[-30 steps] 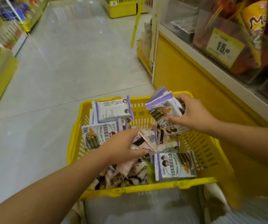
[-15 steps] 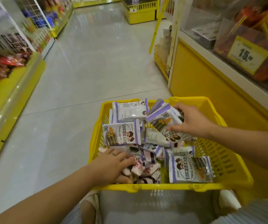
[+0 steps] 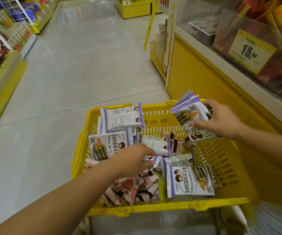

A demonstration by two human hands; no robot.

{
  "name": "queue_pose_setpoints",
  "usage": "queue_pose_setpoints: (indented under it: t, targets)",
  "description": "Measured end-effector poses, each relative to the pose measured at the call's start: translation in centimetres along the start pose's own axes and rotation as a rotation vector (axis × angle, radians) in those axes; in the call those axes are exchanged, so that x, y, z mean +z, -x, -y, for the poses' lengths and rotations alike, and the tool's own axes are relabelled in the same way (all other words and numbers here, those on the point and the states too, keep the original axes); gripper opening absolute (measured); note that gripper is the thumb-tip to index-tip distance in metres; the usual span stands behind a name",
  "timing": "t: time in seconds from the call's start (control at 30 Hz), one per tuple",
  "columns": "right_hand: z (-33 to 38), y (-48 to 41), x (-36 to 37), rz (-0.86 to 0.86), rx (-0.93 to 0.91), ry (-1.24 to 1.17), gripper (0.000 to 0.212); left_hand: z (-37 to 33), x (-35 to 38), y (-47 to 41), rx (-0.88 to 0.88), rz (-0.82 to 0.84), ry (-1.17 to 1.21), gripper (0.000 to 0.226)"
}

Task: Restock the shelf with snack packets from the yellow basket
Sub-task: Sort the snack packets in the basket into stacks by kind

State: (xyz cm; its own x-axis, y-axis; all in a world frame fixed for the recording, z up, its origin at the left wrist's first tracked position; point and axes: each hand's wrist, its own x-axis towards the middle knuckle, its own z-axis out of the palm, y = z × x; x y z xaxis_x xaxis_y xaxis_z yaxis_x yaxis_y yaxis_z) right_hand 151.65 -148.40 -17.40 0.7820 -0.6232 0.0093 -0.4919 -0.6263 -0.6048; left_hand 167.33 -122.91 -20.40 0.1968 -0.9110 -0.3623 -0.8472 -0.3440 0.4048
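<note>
R hand (image 3: 221,123) grips packet stack (image 3: 187,116) over basket (image 3: 221,168); L hand (image 3: 131,161) inside.

The left hand (image 3: 131,161) is blurred, so whether its fingers pinch the packets (image 3: 157,161) beneath them is unclear. Behind the front packet (image 3: 193,121) in the right hand's (image 3: 221,122) grip, other packets (image 3: 186,97) show only purple edges. The shelf goods (image 3: 272,31) above that grip are cut off by the frame.

The right hand (image 3: 221,123) grips several purple-edged packets (image 3: 187,116) over the yellow basket (image 3: 162,208). The left hand (image 3: 130,161), blurred, reaches among loose packets (image 3: 190,182) inside.
</note>
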Motion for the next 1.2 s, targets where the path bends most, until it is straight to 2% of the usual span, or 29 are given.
queue_pose_setpoints:
  t: [0.23,0.4,0.5,0.63,0.8,0.97,1.07,1.13,1.2]
  targets:
    - [-2.6,-1.3,0.2,-0.128,0.019,-0.133,0.058,-2.3,3.5,-10.5,-0.002,-0.020,0.086,0.035]
    - [-3.4,-2.1,2.1,-0.248,0.028,-0.262,0.058,-2.2,6.2,-16.6,-0.051,0.061,0.068,0.043]
    - [-3.8,-2.3,3.1,-0.282,0.027,-0.243,0.060,-2.0,7.9,-18.5,0.024,0.144,-0.019,0.032]
    - [-3.9,-2.5,3.3,-0.312,0.013,-0.225,0.061,-2.6,9.4,-19.2,0.099,0.302,-0.306,0.032]
    - [-3.8,-2.3,3.3,-0.302,0.012,-0.224,0.064,-2.5,8.7,-18.6,0.185,0.355,-0.121,0.035]
    - [-3.6,-2.1,3.3,-0.285,0.008,-0.216,0.064,-2.0,8.7,-16.8,0.255,0.406,0.002,0.028]
    - [-3.6,-2.1,3.3,-0.281,0.009,-0.205,0.066,-1.7,8.9,-16.4,0.265,0.378,0.038,0.027]
    - [-3.5,-2.1,3.2,-0.282,0.012,-0.209,0.066,-1.6,9.1,-16.5,0.301,0.279,-0.087,0.026]
    - [-3.5,-2.1,3.2,-0.280,0.015,-0.212,0.066,-1.2,9.7,-17.0,0.308,0.165,-0.226,0.041]
